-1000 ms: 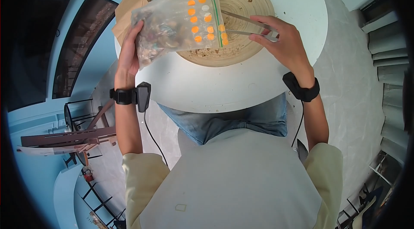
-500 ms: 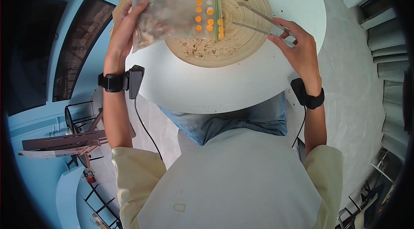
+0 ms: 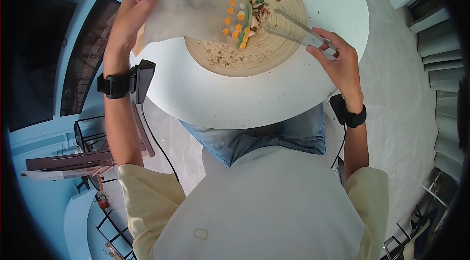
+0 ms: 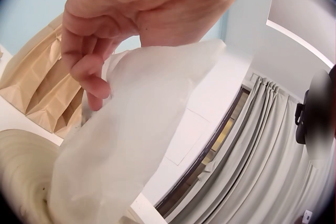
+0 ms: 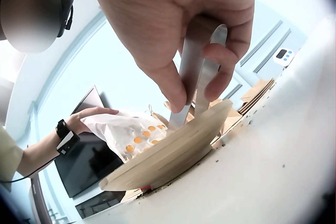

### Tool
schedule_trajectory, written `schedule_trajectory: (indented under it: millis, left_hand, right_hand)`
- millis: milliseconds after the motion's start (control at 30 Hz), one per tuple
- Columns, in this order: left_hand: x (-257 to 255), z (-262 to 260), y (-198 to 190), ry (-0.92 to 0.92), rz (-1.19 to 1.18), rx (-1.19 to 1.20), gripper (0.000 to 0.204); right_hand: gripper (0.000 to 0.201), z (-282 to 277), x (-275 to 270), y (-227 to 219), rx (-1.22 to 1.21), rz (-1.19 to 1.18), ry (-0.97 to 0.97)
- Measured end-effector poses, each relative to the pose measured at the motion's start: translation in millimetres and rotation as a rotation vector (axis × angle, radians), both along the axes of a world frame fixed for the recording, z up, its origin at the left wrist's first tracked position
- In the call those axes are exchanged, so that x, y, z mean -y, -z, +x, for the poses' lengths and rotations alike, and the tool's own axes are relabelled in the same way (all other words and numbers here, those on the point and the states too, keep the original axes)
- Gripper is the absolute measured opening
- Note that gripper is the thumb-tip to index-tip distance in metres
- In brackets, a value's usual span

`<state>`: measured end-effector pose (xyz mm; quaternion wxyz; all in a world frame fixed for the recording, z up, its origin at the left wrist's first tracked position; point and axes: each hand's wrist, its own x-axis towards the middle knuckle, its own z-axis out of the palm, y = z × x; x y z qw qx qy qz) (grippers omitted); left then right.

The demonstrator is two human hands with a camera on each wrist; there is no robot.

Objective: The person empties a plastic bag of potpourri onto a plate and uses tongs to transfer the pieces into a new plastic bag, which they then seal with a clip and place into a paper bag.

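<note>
My left hand (image 3: 129,13) grips the closed end of a frosted zip bag (image 3: 191,8) with orange dots and a green seal line. The bag is tilted, its mouth low over a round wooden plate (image 3: 289,0). Mixed dried pieces (image 3: 259,13), pale, brown and green, lie on the plate right at the mouth. In the left wrist view, the fingers (image 4: 94,79) curl at the bag's edge. My right hand (image 3: 340,62) pinches metal tongs (image 3: 293,37) between thumb and fingers. The tongs' arms are spread, with tips beside the pieces.
The plate stands on a round white table (image 3: 220,101). Brown crumbs (image 3: 218,54) are strewn on the plate's near side. Folded brown paper bags (image 4: 42,87) stand behind on the left. At the far edge lies a small white device (image 5: 284,56) with a screen.
The left hand has moved up and left, tipping the bag's mouth downward, and pieces have come out onto the plate. The tongs have moved right, away from the mouth, with their arms spread wider.
</note>
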<state>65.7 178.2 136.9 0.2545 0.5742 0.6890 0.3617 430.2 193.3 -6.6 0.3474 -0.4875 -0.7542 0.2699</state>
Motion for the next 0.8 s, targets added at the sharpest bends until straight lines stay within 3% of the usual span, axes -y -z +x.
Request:
schedule_trajectory:
  millis: [200,367,500,567,700,800]
  left_hand:
    - [-4.4,-5.8,-1.7,0.023,0.070,-0.063,0.055]
    - [-4.2,-8.0,-12.3,0.067,0.158,-0.102,0.035]
    - [5.3,11.9,-24.4,-0.051,0.218,-0.122,0.031]
    - [16.5,30.4,-26.9,0.106,0.334,-0.046,0.030]
    - [9.3,16.1,-24.1,-0.018,0.260,-0.052,0.031]
    - [31.3,55.9,-34.4,0.111,0.414,0.029,0.031]
  right_hand:
    - [0.040,0.0,1.6,1.1,-0.004,-0.001,-0.006]
    - [0.040,0.1,1.7,0.7,-0.008,-0.008,-0.008]
    - [0.040,0.5,2.0,0.6,-0.019,-0.012,-0.014]
    - [0.040,-0.2,2.3,1.0,-0.016,-0.007,-0.015]
    - [0.040,0.7,3.5,0.7,-0.020,-0.002,-0.016]
    - [0.041,0.7,3.4,1.4,-0.015,0.004,-0.016]
